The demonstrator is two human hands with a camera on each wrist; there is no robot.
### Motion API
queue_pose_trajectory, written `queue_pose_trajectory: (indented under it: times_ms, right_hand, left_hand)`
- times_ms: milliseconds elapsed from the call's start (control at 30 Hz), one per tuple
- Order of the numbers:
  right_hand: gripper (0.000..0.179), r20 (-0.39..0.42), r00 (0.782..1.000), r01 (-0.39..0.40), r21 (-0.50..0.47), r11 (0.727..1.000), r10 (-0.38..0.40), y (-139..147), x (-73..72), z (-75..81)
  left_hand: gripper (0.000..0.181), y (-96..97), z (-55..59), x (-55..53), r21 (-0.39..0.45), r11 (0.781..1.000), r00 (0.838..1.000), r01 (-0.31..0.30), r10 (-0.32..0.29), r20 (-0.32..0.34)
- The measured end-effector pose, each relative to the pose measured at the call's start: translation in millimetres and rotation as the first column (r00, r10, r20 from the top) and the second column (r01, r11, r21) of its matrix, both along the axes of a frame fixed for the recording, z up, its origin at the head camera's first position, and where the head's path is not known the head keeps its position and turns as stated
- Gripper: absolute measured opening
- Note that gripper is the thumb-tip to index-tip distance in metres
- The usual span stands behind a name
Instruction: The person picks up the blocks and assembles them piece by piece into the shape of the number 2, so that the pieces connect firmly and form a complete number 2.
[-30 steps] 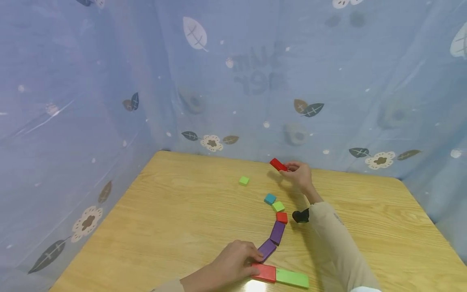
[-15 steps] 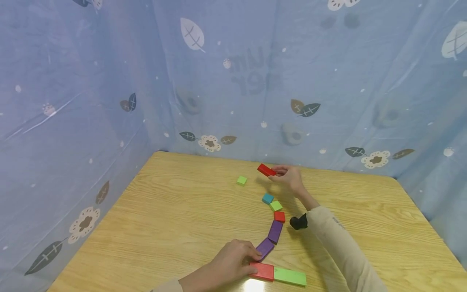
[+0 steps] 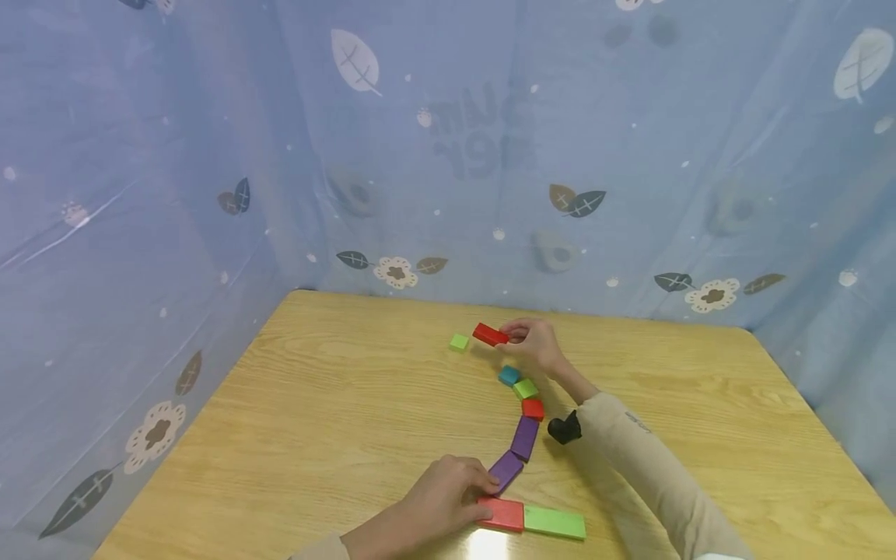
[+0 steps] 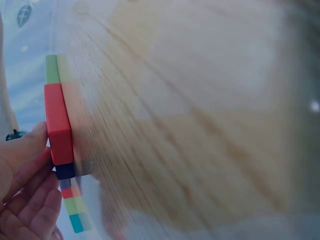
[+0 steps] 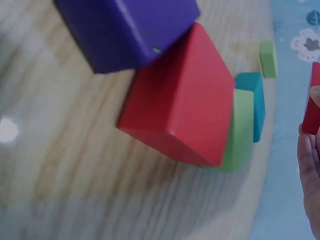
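Note:
My right hand (image 3: 533, 345) holds a red rectangular block (image 3: 490, 334) by its right end, close to a lone small light-green block (image 3: 458, 343) at the back of the table. In the right wrist view, this red block (image 5: 313, 102) is at the right edge. My left hand (image 3: 448, 498) grips the left end of a flat red block (image 3: 502, 514) in front, its fingertips at a purple block (image 3: 505, 471). A long green block (image 3: 554, 522) abuts that red one. From the purple block a curved row runs back: another purple block (image 3: 525, 438), a small red (image 3: 533, 409), a green (image 3: 525, 390) and a blue block (image 3: 509, 376).
The wooden table (image 3: 336, 420) carries everything. A blue patterned curtain (image 3: 448, 155) closes off its back and sides. Beneath the right sleeve, a black wrist-worn piece (image 3: 564, 428) hangs close to the curved row of blocks.
My right hand has carried the red block left and slightly toward me, from near the table's back edge to beside the lone green block. My left hand has stayed in place.

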State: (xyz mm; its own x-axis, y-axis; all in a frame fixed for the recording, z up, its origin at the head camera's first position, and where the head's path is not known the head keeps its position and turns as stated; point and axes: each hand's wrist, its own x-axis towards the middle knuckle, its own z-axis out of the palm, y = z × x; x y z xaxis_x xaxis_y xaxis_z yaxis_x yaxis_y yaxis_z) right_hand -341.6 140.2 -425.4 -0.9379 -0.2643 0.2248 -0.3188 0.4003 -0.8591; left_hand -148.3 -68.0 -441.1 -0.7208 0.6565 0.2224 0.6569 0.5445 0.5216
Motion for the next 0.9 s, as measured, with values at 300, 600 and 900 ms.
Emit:
queue_pose_trajectory:
  times_ms: [300, 600, 900]
  right_hand:
    - [0.024, 0.030, 0.997, -0.079, 0.125, 0.989, 0.075, -9.4, 4.9, -7.0]
    - [0.023, 0.059, 0.984, -0.179, 0.174, 0.968, 0.171, -8.4, 7.5, -11.3]
    - [0.026, 0.061, 0.973, -0.230, 0.228, 0.946, 0.222, -8.1, 8.7, -13.4]
  left_hand:
    - [0.025, -0.2, 0.2, -2.7, -0.012, 1.000, 0.999, -0.009, 0.010, 0.045]
    - [0.025, 0.3, 1.0, -3.4, -0.026, 1.000, 0.997, -0.010, 0.012, 0.075]
    - [0.025, 0.0, -0.4, -3.8, -0.018, 1.000, 0.998, -0.004, 0.005, 0.056]
